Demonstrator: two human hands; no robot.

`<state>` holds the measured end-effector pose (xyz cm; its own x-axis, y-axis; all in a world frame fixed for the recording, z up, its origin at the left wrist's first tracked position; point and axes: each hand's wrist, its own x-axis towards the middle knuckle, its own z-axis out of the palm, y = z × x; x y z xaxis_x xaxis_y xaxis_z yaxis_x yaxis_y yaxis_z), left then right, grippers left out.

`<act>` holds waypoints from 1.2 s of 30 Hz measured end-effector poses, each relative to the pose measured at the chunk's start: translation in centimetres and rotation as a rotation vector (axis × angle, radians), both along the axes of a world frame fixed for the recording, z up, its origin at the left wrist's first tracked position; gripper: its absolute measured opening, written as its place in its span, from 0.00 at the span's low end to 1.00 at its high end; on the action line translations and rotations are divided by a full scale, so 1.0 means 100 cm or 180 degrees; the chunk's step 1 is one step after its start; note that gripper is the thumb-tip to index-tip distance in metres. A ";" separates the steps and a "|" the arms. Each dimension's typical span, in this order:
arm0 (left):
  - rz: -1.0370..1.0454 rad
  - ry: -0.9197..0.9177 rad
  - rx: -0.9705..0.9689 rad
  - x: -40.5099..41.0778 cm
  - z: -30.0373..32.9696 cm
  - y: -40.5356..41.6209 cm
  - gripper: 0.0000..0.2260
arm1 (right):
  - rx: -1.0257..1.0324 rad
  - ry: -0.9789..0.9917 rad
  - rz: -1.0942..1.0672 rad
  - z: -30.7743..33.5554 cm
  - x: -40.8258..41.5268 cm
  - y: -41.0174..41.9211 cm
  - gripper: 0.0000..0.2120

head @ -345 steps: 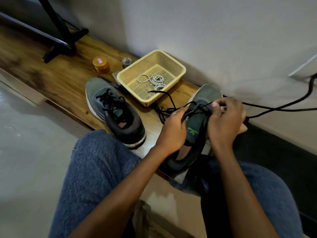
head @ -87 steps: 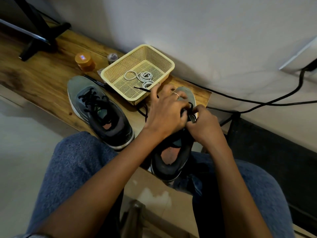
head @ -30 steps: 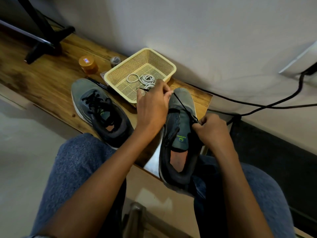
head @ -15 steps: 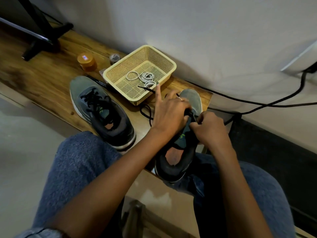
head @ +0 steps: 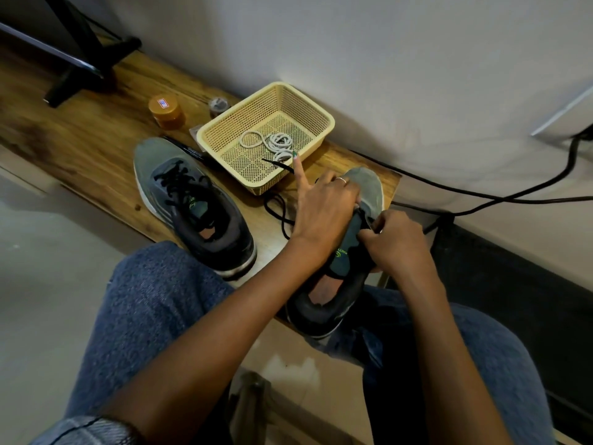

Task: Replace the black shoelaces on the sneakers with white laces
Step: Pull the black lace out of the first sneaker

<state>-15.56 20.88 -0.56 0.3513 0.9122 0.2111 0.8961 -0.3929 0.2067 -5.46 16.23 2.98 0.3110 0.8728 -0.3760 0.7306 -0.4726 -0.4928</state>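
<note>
Fingers of my left hand (head: 324,208) curl over the sneaker's (head: 345,252) lace rows, index straight; my right hand (head: 393,240) pinches the black lace (head: 279,213) at an eyelet. Lace is thin, limp and light, so I judge it best gripped near the eyelet. White laces (head: 272,142) lie coiled in the basket (head: 321,118); the second sneaker (head: 192,203) sits laced on the wooden tabletop (head: 80,130) beside a pale wall.

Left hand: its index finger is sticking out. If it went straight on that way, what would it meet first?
Likely the yellow basket: the left hand points its index finger over the near rim, toward the coiled white laces inside. The finger's height over the rim is unclear, so it may meet the rim or the laces first.
</note>
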 end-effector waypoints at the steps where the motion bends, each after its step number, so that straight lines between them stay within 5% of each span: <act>1: 0.0068 -0.0118 -0.0009 -0.001 0.001 0.001 0.04 | -0.0008 -0.0009 -0.0048 0.000 0.002 0.000 0.11; 7: 0.1093 -0.0770 0.0221 -0.038 0.013 0.026 0.02 | 0.0016 -0.0004 -0.0079 0.000 0.004 0.000 0.07; 11: 0.1425 -0.0567 0.0184 -0.051 0.018 0.030 0.06 | 0.0014 -0.0060 -0.0034 -0.003 0.002 0.000 0.08; 17: 0.0170 -0.0645 -0.0227 -0.030 0.015 0.022 0.16 | 0.0002 -0.0032 0.0036 -0.001 0.003 0.000 0.09; 20: -0.0258 -0.0369 -0.0361 -0.021 0.008 0.015 0.13 | 0.0007 -0.0011 0.0066 0.001 0.002 0.000 0.08; 36: -0.0192 0.0100 0.0339 -0.007 -0.003 0.003 0.04 | 0.0033 0.0007 0.0182 0.003 -0.001 -0.001 0.07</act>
<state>-16.28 21.15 -0.87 0.4129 0.8621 0.2937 0.8755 -0.4646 0.1330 -5.56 16.09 3.26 0.2597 0.8931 -0.3674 0.7552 -0.4249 -0.4991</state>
